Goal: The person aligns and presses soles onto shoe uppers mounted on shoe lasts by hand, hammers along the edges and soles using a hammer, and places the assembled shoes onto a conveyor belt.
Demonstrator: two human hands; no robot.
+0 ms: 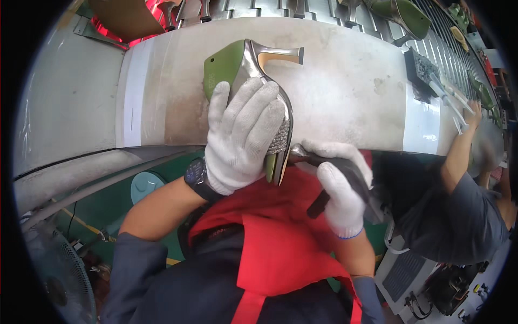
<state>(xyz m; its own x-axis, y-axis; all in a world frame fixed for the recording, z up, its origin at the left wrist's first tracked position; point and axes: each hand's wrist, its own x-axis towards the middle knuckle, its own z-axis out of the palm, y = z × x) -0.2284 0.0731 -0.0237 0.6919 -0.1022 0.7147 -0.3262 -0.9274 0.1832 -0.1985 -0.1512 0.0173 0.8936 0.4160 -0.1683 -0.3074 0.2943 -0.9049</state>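
A silver high-heeled shoe lies on its side at the near edge of the work surface, fitted on a green shoe last. Its heel points right and its toe toward me. My white-gloved left hand lies over the shoe's side and holds it down, covering much of the upper; a glittery band shows beside the fingers. Close by the toe, my gloved right hand grips dark-handled pincers with a metal head. The head is near the sole's edge; whether it touches the shoe I cannot tell.
Beyond the pale work surface runs a slatted metal conveyor carrying more shoes on green lasts. A dark block with brushes stands at the right, near a co-worker's arm. A fan is at lower left.
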